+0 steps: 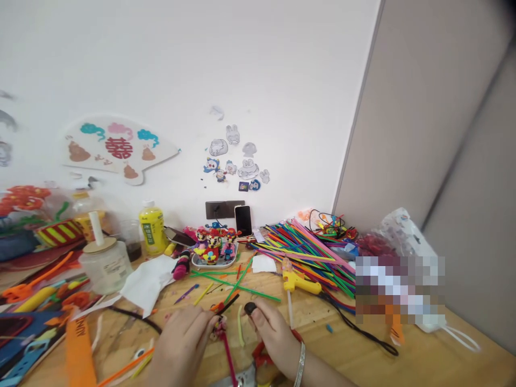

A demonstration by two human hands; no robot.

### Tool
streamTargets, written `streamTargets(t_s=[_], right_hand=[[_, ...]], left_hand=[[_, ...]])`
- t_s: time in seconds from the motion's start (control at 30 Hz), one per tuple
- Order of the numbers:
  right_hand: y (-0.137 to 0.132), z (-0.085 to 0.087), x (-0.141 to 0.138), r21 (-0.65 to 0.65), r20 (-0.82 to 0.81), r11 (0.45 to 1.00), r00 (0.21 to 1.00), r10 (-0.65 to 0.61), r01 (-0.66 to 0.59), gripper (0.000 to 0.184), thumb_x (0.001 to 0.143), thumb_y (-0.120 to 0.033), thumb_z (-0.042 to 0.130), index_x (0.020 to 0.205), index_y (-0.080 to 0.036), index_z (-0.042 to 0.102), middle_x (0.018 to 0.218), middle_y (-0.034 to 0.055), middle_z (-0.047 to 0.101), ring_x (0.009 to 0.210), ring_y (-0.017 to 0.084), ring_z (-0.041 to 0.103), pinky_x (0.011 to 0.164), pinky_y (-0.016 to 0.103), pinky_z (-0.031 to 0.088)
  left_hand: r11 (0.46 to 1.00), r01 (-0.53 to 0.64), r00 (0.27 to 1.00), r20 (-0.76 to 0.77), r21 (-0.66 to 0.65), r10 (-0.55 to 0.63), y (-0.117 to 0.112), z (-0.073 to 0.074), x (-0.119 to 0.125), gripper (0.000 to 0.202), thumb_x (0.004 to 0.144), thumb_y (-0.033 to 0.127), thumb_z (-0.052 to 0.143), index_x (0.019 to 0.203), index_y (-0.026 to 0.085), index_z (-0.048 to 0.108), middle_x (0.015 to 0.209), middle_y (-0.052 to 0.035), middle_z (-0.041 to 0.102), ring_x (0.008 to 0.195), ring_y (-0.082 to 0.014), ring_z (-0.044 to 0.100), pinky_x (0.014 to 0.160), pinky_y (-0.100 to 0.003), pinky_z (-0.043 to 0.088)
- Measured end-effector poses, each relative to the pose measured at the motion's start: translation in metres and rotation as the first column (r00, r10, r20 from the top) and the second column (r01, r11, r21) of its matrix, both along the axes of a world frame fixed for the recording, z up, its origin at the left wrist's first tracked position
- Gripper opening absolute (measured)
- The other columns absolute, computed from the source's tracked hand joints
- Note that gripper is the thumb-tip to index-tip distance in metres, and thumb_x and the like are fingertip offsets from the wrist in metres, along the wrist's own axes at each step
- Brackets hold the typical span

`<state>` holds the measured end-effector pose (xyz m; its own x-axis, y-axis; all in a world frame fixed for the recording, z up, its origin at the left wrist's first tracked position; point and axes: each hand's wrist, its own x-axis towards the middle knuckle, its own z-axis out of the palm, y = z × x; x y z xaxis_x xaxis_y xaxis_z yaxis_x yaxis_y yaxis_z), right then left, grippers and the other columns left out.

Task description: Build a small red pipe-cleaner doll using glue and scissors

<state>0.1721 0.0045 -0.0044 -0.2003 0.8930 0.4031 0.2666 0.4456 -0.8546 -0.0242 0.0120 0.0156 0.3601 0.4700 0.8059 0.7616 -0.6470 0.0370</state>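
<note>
My left hand (183, 336) is closed on a small pink doll-like piece (220, 327), from which a magenta pipe cleaner (229, 357) hangs toward the table's front edge. Between thumb and fingers of my right hand (276, 333) is a small round black piece (250, 308); its material is unclear. The two hands are apart, with a pale yellow strip (241, 325) lying between them. Under my right wrist lie scissors with red handles (261, 355), partly hidden. Just beyond, a yellow glue gun (300, 282) rests on the table.
A white tray (213, 263) of small figures stands at the back. Loose pipe cleaners (306, 250) pile up to the right. A phone (243, 220) leans on the wall. Leftward are a glass jar (105, 269), a yellow bottle (152, 228) and white paper (147, 279).
</note>
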Motion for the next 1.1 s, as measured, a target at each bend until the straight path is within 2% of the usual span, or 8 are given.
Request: streamTargets(t_s=[0.1,0.3,0.53,0.67,0.8,0.87,0.97,1.1], right_hand=[[-0.002,0.000,-0.004,-0.007,-0.072,0.999,0.996,0.052,-0.052,0.037,0.087,-0.050,0.037,0.089,-0.019,0.057,0.077,0.0021,0.054,0.072,0.016,0.049,0.067,0.026,0.041],[0.004,-0.006,-0.009,-0.267,-0.297,0.960,0.955,-0.004,-0.079,0.043,0.062,-0.049,0.069,0.089,-0.017,0.056,0.055,-0.0083,0.034,0.048,0.008,0.031,0.045,0.020,0.031],[0.009,-0.006,-0.007,-0.264,-0.297,0.964,0.953,-0.060,-0.022,0.029,0.068,-0.044,0.063,0.070,-0.017,0.052,0.059,-0.0052,0.041,0.050,0.009,0.033,0.048,0.021,0.032],[0.010,-0.005,-0.007,-0.260,-0.265,0.966,0.960,-0.087,0.016,0.029,0.068,-0.045,0.063,0.070,-0.018,0.051,0.060,-0.0041,0.043,0.052,0.010,0.036,0.050,0.023,0.034],[0.010,-0.005,-0.006,-0.194,-0.242,0.980,0.966,-0.091,0.043,0.037,0.069,-0.054,0.059,0.074,-0.018,0.054,0.067,-0.0010,0.049,0.063,0.014,0.044,0.058,0.025,0.039],[0.010,-0.007,-0.005,-0.207,-0.241,0.978,0.968,-0.071,0.021,0.045,0.070,-0.062,0.054,0.073,-0.018,0.053,0.066,-0.0011,0.048,0.062,0.014,0.045,0.056,0.024,0.038],[0.010,-0.010,-0.006,-0.334,-0.270,0.937,0.963,0.006,-0.100,0.056,0.067,-0.074,0.043,0.064,-0.018,0.046,0.055,-0.0042,0.041,0.048,0.009,0.038,0.044,0.021,0.029],[0.009,-0.007,-0.007,-0.389,-0.321,0.904,0.946,0.050,-0.180,0.059,0.063,-0.077,0.043,0.059,-0.019,0.042,0.054,-0.0057,0.036,0.042,0.006,0.028,0.039,0.020,0.018]], left_hand=[[0.997,-0.030,1.000,-0.009,-0.075,0.030,-0.002,-0.001,0.001,0.029,0.086,0.027,0.038,0.059,0.023,0.049,0.055,0.0007,0.053,0.052,-0.0157,0.051,0.053,-0.027,0.040],[0.986,0.049,0.998,-0.040,-0.162,-0.056,-0.004,-0.004,0.006,0.022,0.084,0.023,0.038,0.064,0.023,0.046,0.061,-0.0003,0.053,0.056,-0.0167,0.051,0.055,-0.028,0.041],[0.962,0.099,0.995,0.035,-0.256,-0.093,-0.007,-0.010,0.013,0.019,0.086,0.022,0.039,0.072,0.023,0.052,0.065,-0.0013,0.056,0.061,-0.0175,0.053,0.057,-0.028,0.042],[0.923,0.121,0.986,0.147,-0.364,-0.072,-0.006,-0.009,0.012,0.021,0.088,0.027,0.036,0.076,0.023,0.053,0.067,-0.0015,0.057,0.064,-0.0179,0.055,0.059,-0.027,0.045],[0.914,0.088,0.989,0.148,-0.396,-0.031,-0.002,-0.010,0.007,0.022,0.088,0.028,0.037,0.074,0.022,0.053,0.066,-0.0008,0.058,0.063,-0.0175,0.055,0.060,-0.027,0.044],[0.929,0.052,0.992,0.130,-0.366,-0.004,0.000,-0.011,0.004,0.021,0.087,0.028,0.039,0.073,0.022,0.053,0.065,-0.0006,0.057,0.063,-0.0179,0.055,0.061,-0.028,0.043],[0.947,0.026,0.994,0.105,-0.320,0.008,0.001,-0.012,0.002,0.019,0.087,0.027,0.040,0.075,0.022,0.054,0.066,-0.0008,0.057,0.063,-0.0181,0.054,0.062,-0.029,0.041],[0.957,0.034,0.996,0.084,-0.287,-0.010,-0.001,-0.011,0.004,0.018,0.088,0.023,0.039,0.079,0.021,0.054,0.068,-0.0010,0.057,0.065,-0.0176,0.054,0.062,-0.028,0.040]])
